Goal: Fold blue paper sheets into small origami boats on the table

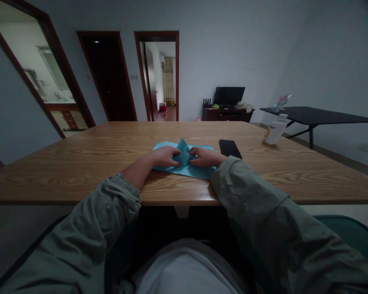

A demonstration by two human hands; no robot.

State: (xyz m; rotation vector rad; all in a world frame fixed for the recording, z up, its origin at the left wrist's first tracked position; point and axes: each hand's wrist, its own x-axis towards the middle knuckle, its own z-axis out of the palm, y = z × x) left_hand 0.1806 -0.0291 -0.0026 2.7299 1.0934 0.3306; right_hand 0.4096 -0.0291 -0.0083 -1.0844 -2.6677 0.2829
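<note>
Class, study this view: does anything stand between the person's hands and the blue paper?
Nothing visible: the left hand and right hand touch the folded blue paper directly; the black phone lies off to its right.

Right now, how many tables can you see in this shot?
2. The wood-topped table is directly in front of the person; the black-topped table stands off to the right, near the wall. Others could lie outside the view.
</note>
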